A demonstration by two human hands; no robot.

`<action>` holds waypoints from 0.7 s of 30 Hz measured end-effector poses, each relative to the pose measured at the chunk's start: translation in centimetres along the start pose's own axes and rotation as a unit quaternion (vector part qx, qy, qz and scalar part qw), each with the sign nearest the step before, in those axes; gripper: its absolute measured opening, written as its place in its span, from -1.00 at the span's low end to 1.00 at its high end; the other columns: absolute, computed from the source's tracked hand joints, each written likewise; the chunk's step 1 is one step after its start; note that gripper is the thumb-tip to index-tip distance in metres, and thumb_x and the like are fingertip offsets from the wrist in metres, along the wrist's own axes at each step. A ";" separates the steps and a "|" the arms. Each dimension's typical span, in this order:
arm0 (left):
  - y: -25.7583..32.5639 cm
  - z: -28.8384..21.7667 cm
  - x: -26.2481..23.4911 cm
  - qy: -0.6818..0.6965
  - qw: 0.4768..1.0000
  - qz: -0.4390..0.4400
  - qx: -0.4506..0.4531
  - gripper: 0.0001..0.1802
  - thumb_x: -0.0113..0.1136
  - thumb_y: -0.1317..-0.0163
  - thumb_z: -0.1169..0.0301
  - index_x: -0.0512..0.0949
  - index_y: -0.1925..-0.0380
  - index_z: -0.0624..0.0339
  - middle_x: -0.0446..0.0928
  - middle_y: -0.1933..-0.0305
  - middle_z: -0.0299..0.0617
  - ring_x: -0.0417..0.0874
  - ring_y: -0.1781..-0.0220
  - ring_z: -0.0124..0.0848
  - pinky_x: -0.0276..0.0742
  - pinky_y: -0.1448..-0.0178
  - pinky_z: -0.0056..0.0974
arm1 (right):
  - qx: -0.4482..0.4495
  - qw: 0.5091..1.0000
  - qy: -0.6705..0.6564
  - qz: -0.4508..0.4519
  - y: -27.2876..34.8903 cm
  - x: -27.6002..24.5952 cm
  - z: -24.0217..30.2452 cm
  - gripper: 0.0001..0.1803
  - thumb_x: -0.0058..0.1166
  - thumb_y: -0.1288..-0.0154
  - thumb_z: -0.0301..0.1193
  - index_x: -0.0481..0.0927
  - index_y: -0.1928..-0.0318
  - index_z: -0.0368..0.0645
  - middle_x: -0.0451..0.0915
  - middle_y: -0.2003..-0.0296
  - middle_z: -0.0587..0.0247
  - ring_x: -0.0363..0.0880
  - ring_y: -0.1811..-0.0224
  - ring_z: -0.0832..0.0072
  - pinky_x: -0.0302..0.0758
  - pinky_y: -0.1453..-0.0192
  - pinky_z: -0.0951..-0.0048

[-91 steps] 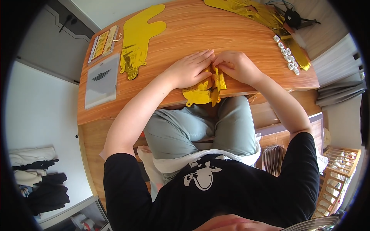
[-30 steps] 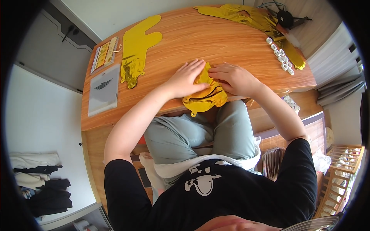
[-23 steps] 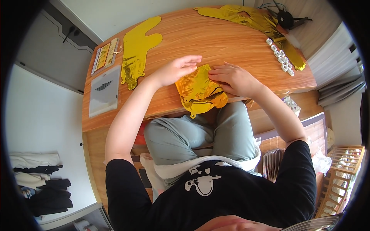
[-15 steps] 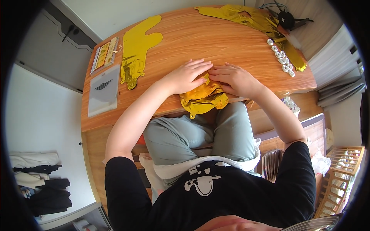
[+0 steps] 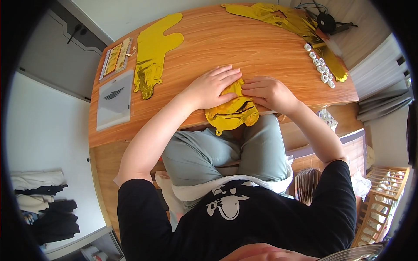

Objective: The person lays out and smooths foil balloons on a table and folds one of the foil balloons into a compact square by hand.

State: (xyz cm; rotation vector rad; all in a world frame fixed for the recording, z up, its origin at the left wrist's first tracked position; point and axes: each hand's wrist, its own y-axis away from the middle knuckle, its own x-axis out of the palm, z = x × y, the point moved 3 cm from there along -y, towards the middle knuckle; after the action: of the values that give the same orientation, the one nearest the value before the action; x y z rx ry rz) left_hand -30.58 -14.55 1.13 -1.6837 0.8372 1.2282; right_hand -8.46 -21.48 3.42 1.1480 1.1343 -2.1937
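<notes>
A crumpled gold foil balloon (image 5: 233, 115) lies at the table's near edge. Its lower end, with a small rounded tab, hangs over the edge above my lap. My left hand (image 5: 215, 87) rests flat on the balloon's left side, fingers stretched toward the upper right. From the right, my right hand (image 5: 267, 93) touches the opposite edge of the foil. Its fingers are extended, pointing left, and the thumb is mostly hidden. Part of the gold foil shows between the two hands.
Another flat gold foil balloon (image 5: 152, 56) lies at the left, beside a translucent sleeve (image 5: 114, 100) and a flat box (image 5: 115, 60). More gold foil (image 5: 300, 26) stretches along the far right edge, near a black device (image 5: 325, 22). Several white rolls (image 5: 321, 65) cluster at the right.
My right hand has drawn slightly right and down, away from the left hand, uncovering more foil between them. My left hand stays nearly in place. The view has shifted slightly.
</notes>
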 end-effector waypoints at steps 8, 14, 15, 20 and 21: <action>0.1 0.1 -0.2 0.014 1.000 0.015 -0.009 0.06 0.25 -0.22 -0.35 0.30 -0.52 0.12 0.26 -0.63 -0.14 0.17 -0.68 -0.13 0.10 -0.71 -0.04 | -0.017 0.999 -0.002 0.037 0.1 -0.1 0.0 -0.70 0.33 -0.22 -0.55 0.74 0.02 -0.29 0.73 -0.03 0.05 0.65 -0.20 0.02 0.60 -0.27 0.12; 0.1 -0.3 -0.7 0.024 0.999 0.031 -0.015 0.22 0.35 -0.02 -0.44 0.28 -0.53 0.13 0.24 -0.64 -0.14 0.14 -0.69 -0.13 0.09 -0.71 0.00 | -0.003 0.999 -0.038 0.023 0.1 0.1 -0.2 -0.75 0.31 -0.26 -0.55 0.74 0.04 -0.27 0.73 -0.01 0.03 0.66 -0.16 0.05 0.60 -0.26 0.14; 0.1 -0.3 -0.8 0.031 0.999 0.030 -0.013 0.24 0.37 0.01 -0.45 0.29 -0.53 0.14 0.24 -0.64 -0.14 0.14 -0.69 -0.13 0.09 -0.71 0.01 | 0.013 0.998 -0.057 0.037 0.1 0.2 -0.3 -0.77 0.30 -0.27 -0.56 0.74 0.05 -0.27 0.73 0.00 0.04 0.66 -0.15 0.06 0.60 -0.26 0.15; 0.3 -0.5 -0.9 0.017 1.000 0.025 -0.006 0.24 0.37 -0.01 -0.43 0.26 -0.54 0.13 0.24 -0.64 -0.13 0.14 -0.69 -0.12 0.09 -0.71 0.02 | 0.036 0.996 -0.070 0.049 -0.6 -0.3 -0.2 -0.81 0.26 -0.32 -0.53 0.72 0.06 -0.23 0.72 0.06 0.06 0.65 -0.07 0.07 0.59 -0.20 0.16; 0.3 -0.4 -0.9 0.006 1.000 0.026 -0.001 0.21 0.34 -0.06 -0.41 0.23 -0.56 0.13 0.23 -0.64 -0.12 0.14 -0.69 -0.12 0.08 -0.71 0.02 | 0.048 0.995 -0.078 0.042 -0.8 -0.4 -0.2 -0.82 0.26 -0.33 -0.49 0.73 0.08 -0.19 0.71 0.11 0.08 0.66 0.00 0.07 0.61 -0.13 0.17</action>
State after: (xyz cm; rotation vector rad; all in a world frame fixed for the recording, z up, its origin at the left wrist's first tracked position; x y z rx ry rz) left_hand -30.92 -15.04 2.01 -1.6820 0.8925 1.2540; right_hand -8.66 -20.84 4.00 1.0217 0.9083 -2.2508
